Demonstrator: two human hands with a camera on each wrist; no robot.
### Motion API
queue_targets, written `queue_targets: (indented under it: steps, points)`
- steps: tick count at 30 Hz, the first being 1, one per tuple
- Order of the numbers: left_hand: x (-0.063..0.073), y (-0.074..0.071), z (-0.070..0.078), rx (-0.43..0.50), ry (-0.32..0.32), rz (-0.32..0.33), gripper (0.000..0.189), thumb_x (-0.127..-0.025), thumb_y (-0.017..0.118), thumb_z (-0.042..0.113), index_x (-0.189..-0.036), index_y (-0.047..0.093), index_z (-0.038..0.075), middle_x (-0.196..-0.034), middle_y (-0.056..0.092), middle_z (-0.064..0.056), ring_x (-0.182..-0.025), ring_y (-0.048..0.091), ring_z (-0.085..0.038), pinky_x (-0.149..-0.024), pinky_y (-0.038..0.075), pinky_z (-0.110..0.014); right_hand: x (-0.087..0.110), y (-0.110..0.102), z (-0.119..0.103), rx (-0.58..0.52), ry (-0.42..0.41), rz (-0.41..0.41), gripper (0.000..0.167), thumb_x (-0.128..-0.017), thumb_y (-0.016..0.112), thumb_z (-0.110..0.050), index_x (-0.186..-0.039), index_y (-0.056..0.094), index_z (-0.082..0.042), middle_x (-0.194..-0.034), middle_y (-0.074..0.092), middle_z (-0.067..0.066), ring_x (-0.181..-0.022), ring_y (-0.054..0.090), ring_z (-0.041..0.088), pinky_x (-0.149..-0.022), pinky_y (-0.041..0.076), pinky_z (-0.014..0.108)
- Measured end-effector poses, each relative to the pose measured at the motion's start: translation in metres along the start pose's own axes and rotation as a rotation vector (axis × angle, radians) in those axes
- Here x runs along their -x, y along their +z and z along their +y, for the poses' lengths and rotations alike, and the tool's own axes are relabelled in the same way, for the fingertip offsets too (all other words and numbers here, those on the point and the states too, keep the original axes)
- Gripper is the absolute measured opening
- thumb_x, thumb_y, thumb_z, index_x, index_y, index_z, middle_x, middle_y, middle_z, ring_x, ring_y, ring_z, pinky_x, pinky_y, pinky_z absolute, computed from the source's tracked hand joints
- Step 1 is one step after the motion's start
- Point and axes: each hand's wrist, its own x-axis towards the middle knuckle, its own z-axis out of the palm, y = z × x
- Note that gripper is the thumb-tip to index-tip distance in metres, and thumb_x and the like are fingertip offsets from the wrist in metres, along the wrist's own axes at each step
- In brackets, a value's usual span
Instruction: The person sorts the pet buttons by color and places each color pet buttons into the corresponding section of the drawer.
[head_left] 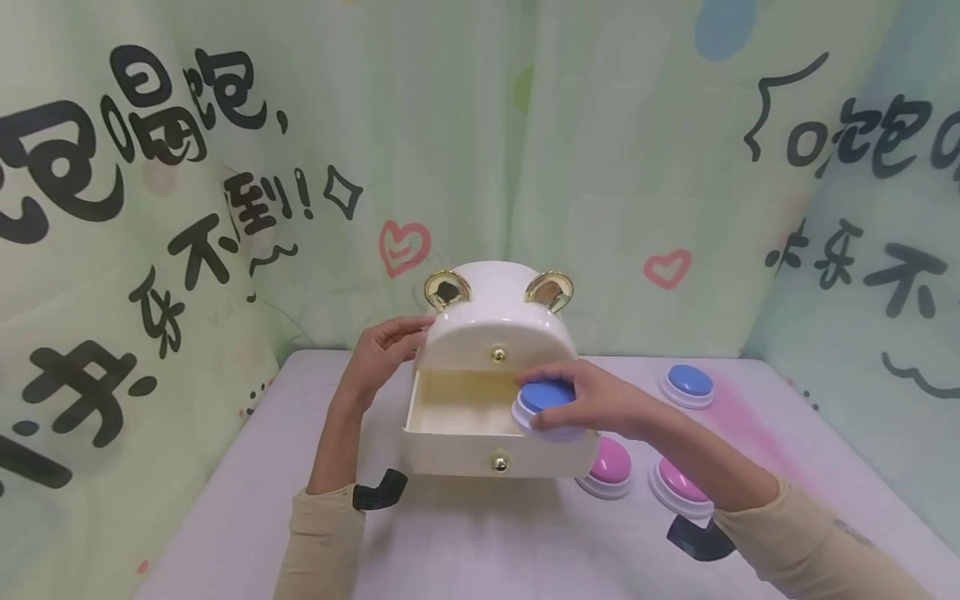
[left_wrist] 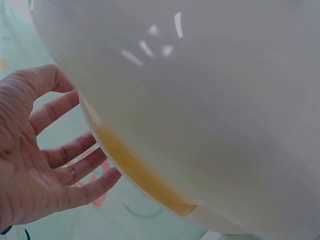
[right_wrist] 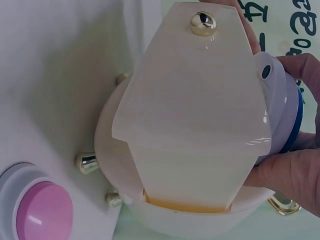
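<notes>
A glossy cream storage box [head_left: 495,287] with two gold-rimmed ears stands on the table, its lower drawer [head_left: 450,454] pulled out. Over the right part of that drawer, my right hand [head_left: 607,400] grips a blue push button [head_left: 546,395] by its white round base, thumb on the near side and fingers behind. In the right wrist view the button's base [right_wrist: 274,95] is tilted at the drawer's edge. My left hand [head_left: 386,354] rests its fingertips against the box's left side, fingers spread in the left wrist view. The visible left part of the drawer holds nothing.
To the right of the box, two pink push buttons [head_left: 611,460] sit on the table [head_left: 247,500], one partly behind my right forearm. Another blue push button [head_left: 690,381] lies farther back. A printed curtain [head_left: 622,167] hangs behind and at both sides.
</notes>
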Motion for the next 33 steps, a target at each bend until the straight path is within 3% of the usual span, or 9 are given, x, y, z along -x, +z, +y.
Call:
queue_targets:
  steps: [9, 13, 19, 22, 33]
  points:
    - [-0.001, -0.001, 0.001, -0.011, 0.009, 0.002, 0.034, -0.1, 0.066, 0.018, -0.132, 0.069, 0.005, -0.135, 0.066, -0.012, -0.114, 0.065, -0.014, -0.095, 0.055, -0.04, -0.008, 0.006, 0.008, 0.055, 0.018, 0.051, 0.048, -0.086, 0.079, -0.029, -0.129, 0.069, -0.011, -0.123, 0.063, 0.014, -0.11, 0.058, 0.03, -0.092, 0.049, 0.041]
    - [0.0, -0.001, 0.001, -0.007, 0.01, 0.005, 0.033, -0.1, 0.066, 0.017, -0.131, 0.069, 0.005, -0.135, 0.067, -0.012, -0.112, 0.065, -0.013, -0.093, 0.055, -0.038, -0.012, 0.012, 0.011, 0.097, -0.043, 0.081, 0.039, -0.087, 0.078, -0.023, -0.122, 0.071, -0.007, -0.117, 0.067, 0.011, -0.105, 0.06, 0.027, -0.093, 0.051, 0.041]
    - [0.0, 0.002, -0.001, 0.007, 0.007, 0.002, 0.034, -0.1, 0.066, 0.016, -0.131, 0.069, 0.003, -0.135, 0.066, -0.014, -0.11, 0.066, -0.011, -0.092, 0.056, -0.036, -0.016, 0.02, 0.015, 0.146, -0.14, 0.089, 0.033, -0.087, 0.076, -0.005, -0.118, 0.07, 0.003, -0.112, 0.072, 0.013, -0.108, 0.067, 0.031, -0.102, 0.051, 0.052]
    - [-0.001, 0.002, -0.002, 0.008, 0.011, -0.001, 0.034, -0.1, 0.066, 0.015, -0.131, 0.068, 0.003, -0.135, 0.066, -0.014, -0.11, 0.065, -0.011, -0.093, 0.055, -0.037, -0.015, 0.019, 0.015, 0.176, -0.126, 0.101, 0.036, -0.086, 0.078, -0.006, -0.12, 0.07, 0.001, -0.116, 0.072, 0.014, -0.114, 0.067, 0.034, -0.104, 0.049, 0.054]
    - [0.002, 0.001, 0.001, -0.014, 0.008, 0.008, 0.034, -0.1, 0.066, 0.016, -0.131, 0.069, 0.005, -0.135, 0.066, -0.013, -0.111, 0.065, -0.013, -0.092, 0.055, -0.038, -0.007, 0.017, 0.013, 0.131, -0.101, 0.136, 0.038, -0.088, 0.079, -0.012, -0.124, 0.069, -0.003, -0.121, 0.071, 0.012, -0.119, 0.065, 0.036, -0.106, 0.047, 0.057]
